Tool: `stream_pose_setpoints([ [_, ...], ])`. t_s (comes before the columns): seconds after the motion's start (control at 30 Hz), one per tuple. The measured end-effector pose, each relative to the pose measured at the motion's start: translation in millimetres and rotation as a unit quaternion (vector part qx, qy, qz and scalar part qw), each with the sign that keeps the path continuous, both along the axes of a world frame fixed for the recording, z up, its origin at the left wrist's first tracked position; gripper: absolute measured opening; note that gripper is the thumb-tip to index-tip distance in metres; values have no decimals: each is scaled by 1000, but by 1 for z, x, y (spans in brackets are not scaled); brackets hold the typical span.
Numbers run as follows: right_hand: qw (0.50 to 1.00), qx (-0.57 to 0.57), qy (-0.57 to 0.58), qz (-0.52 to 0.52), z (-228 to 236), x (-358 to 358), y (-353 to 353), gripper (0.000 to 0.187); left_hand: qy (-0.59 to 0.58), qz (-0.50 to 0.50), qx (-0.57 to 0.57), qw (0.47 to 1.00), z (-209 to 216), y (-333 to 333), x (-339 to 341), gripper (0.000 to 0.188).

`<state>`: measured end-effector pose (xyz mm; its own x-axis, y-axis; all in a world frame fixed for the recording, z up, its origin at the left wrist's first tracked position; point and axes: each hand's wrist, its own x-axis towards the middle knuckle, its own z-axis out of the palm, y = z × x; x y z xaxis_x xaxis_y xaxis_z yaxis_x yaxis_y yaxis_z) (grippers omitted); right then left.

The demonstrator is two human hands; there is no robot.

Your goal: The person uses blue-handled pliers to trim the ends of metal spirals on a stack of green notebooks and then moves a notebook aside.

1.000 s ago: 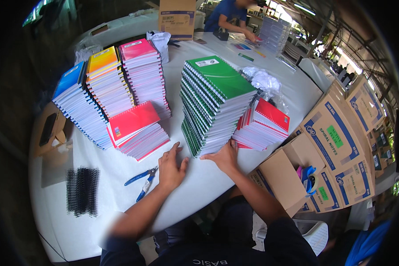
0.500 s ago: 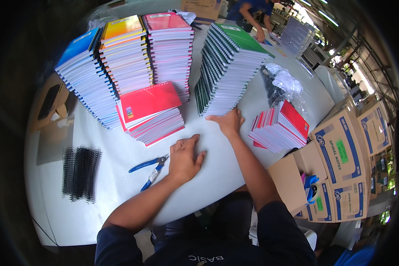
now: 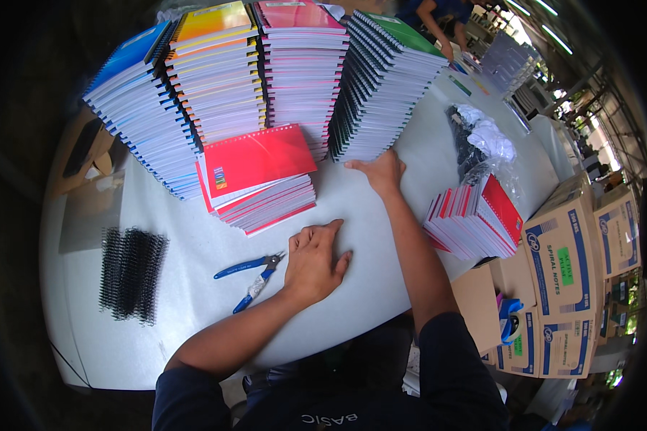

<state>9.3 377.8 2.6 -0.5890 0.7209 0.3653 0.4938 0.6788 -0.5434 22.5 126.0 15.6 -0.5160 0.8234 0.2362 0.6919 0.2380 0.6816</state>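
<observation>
A tall stack of green spiral notebooks (image 3: 381, 93) stands against the right side of the pink notebook stack (image 3: 302, 79). My right hand (image 3: 382, 174) is at the foot of the green stack, thumb stretched along its front edge; its other fingers are partly hidden. My left hand (image 3: 313, 258) rests on the table holding nothing, its fingers loosely bent and thumb apart. Just left of it lie blue-handled cutting pliers (image 3: 248, 276), jaws apart. Beyond them is a pile of red-covered, punched booklets (image 3: 266, 187), standing before the yellow notebook stack (image 3: 216, 79) and the pink one.
A blue notebook stack (image 3: 140, 108) stands far left, with black spiral coils (image 3: 131, 276) nearer me. On the right are more red booklets (image 3: 474, 219), crumpled plastic (image 3: 489, 140) and cartons (image 3: 557, 258). Another person's arm (image 3: 435, 29) shows at the far side.
The green stack has slid left, closing the gap to the pink stack, with my right hand at its base. My left hand stays beside the pliers. The view has shifted a little.
</observation>
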Motion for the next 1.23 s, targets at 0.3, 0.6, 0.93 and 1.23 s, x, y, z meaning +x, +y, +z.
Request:
stream_pose_setpoints([
  [0.3,996,-63,-10,63,-2,-11,12,66,12,-1,-10,1000,0,0,0,58],
  [0.6,992,-101,14,76,-6,-15,15,59,12,-1,-18,1000,3,1,0,60],
  [0.93,974,-153,78,145,-50,-8,65,30,5,-25,-16,1000,7,5,2,59],
  [1.23,691,-591,361,208,22,-63,54,65,-7,-9,-17,1000,0,-4,-10,59],
])
